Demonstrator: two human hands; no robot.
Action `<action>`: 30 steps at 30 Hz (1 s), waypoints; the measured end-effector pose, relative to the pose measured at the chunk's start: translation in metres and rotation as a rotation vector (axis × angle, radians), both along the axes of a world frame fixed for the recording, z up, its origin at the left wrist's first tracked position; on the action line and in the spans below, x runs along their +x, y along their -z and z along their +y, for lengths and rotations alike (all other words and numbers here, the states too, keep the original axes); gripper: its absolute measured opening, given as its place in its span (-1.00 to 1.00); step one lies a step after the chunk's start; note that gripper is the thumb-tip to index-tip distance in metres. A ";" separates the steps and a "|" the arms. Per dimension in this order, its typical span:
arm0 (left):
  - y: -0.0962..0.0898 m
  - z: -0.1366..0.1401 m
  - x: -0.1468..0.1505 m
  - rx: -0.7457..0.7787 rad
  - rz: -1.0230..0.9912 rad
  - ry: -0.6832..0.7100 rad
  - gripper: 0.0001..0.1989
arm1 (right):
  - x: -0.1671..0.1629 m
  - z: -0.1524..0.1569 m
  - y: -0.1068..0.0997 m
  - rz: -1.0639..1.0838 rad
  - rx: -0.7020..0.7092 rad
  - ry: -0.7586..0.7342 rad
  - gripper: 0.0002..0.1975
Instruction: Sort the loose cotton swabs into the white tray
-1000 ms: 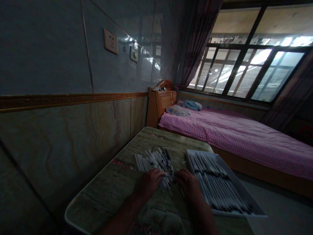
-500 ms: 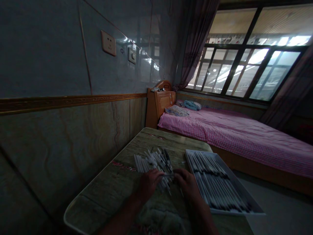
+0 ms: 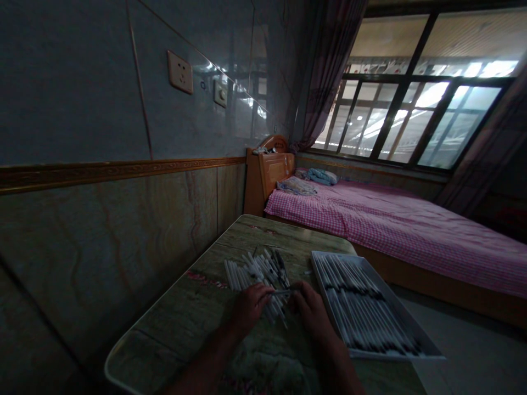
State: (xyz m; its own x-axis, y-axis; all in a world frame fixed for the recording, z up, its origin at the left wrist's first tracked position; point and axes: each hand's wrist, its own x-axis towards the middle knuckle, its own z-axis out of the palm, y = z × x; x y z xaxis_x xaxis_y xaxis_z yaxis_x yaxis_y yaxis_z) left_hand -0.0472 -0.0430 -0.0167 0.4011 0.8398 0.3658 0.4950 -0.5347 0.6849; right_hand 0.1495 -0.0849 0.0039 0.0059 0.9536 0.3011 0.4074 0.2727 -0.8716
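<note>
Between my two hands lies a thin pen (image 3: 281,291), held level above the table. My left hand (image 3: 250,307) pinches its left end, and my right hand (image 3: 309,307) is closed on its right end. Under and beyond the hands spreads a loose pile of white pen parts (image 3: 251,270), with some dark pieces (image 3: 281,264) among them. To the right of my right hand stands a white tray (image 3: 428,351) holding two rows of pens (image 3: 364,315) with dark ends.
The stone-patterned table (image 3: 164,329) has a pale rim and runs along the tiled wall (image 3: 173,219) on the left. Beyond it is a bed (image 3: 370,219) with a pink checked sheet and a wooden headboard (image 3: 272,173). A small piece (image 3: 307,272) lies near the tray.
My right hand has shifted slightly and its fingers have curled more around the pen's end. My left hand stays nearly in place, and the view has moved a little.
</note>
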 end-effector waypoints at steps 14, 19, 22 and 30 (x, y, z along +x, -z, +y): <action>0.008 0.001 0.001 -0.033 -0.072 0.041 -0.74 | -0.007 0.000 0.004 0.104 -0.033 0.132 -0.48; 0.012 0.007 0.003 -0.183 -0.210 0.049 -0.73 | -0.006 0.005 0.002 0.431 -0.050 0.003 -0.55; 0.014 0.008 0.003 -0.231 -0.257 0.062 -0.72 | -0.007 0.007 0.004 0.437 -0.032 0.012 -0.59; 0.013 0.010 0.004 -0.281 -0.344 0.107 -0.73 | -0.013 0.001 0.000 0.204 0.024 0.146 -0.73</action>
